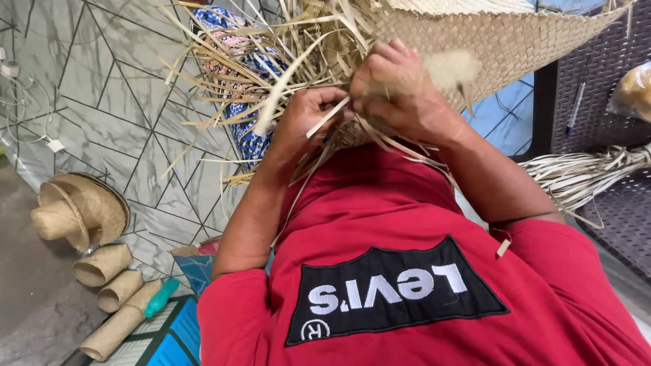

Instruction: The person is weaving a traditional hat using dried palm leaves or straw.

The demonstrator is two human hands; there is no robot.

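Head cam looks down past a red shirt (407, 271) w/ a black chest patch. Both hands work close together at the edge of a pale woven mat (502, 34), which spreads toward the top right. Left hand (305, 122) is curled, fingers pinching a flat straw strip (327, 116) that sticks out sideways. Right hand (400, 91) is closed into a loose fist over the mat's edge, touching the left; what it grips underneath is hidden. Loose straw ends (251, 61) fan out up and left, covering part of a blue patterned cloth (247, 132). On the grey tiled floor (102, 102) at left: a woven hat (78, 210), three woven tubes (112, 285), a green handle (161, 297). At right, a bundle of straw (583, 173) lies on a dark wicker seat (610, 81)
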